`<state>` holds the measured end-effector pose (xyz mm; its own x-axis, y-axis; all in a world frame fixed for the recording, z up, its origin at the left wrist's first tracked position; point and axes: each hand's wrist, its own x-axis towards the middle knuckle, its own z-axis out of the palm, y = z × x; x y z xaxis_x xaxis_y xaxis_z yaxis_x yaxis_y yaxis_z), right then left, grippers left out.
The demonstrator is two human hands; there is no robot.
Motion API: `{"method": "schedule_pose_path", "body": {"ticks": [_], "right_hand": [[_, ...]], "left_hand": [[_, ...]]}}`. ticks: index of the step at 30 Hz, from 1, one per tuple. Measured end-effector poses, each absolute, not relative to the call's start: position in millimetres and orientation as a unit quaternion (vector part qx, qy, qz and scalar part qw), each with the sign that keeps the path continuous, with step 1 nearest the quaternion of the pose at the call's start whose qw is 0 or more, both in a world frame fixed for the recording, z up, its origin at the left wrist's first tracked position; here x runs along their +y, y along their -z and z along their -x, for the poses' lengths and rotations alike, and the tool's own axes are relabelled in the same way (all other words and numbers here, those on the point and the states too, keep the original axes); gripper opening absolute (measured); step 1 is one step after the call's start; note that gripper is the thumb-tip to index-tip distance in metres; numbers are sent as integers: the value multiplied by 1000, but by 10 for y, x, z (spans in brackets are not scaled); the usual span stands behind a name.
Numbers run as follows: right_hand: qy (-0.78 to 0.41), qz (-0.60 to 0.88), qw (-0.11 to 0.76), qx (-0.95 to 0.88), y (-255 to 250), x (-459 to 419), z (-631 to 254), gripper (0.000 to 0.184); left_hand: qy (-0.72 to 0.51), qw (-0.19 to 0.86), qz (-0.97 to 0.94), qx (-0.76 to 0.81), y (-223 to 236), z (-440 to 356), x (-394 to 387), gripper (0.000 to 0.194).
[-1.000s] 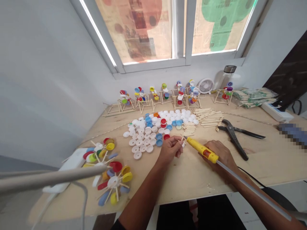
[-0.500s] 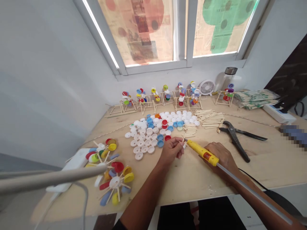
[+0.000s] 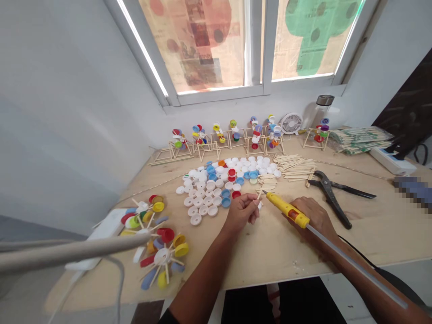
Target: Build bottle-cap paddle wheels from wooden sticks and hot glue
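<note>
Head view: glue gun (image 3: 281, 207), illegible window lettering (image 3: 306, 53)

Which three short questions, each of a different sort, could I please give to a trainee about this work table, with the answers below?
1. Which hand holds the yellow glue gun?

2. True or false: the pliers lie on the table, held by neither hand.

3. What stands just to the right of the small white fan, near the wall?
a) a red bucket
b) a bottle with a metallic lid
c) a desk lamp

Key:
1. The right hand.
2. True.
3. b
</note>
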<state>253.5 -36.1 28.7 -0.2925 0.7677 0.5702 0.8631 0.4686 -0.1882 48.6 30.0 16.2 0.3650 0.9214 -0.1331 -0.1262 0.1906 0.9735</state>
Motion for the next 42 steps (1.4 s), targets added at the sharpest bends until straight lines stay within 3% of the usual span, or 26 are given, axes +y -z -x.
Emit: {"method": "schedule_pose_path", "body": {"ticks": [7, 12, 16, 27, 42], "right_hand": [[96, 530, 346, -768, -445, -357, -2605, 7], [125, 528, 380, -749, -522, -360, -2826, 23], [153, 517, 366, -759, -484, -392, -3073, 24], [223, 605, 196, -738, -177, -551, -4037, 34], [124, 665, 68, -733, -138, -495, -4203, 36]], "left_hand": [[-402, 662, -494, 396, -161, -478, 305, 39], [-410, 664, -488, 391, -165, -477, 302, 39], [-406, 662, -491, 394, -166, -475, 300, 39], [-400, 652, -504, 402, -130, -467, 304, 40], [-412, 677, -482, 374, -111, -470, 303, 37]]}}
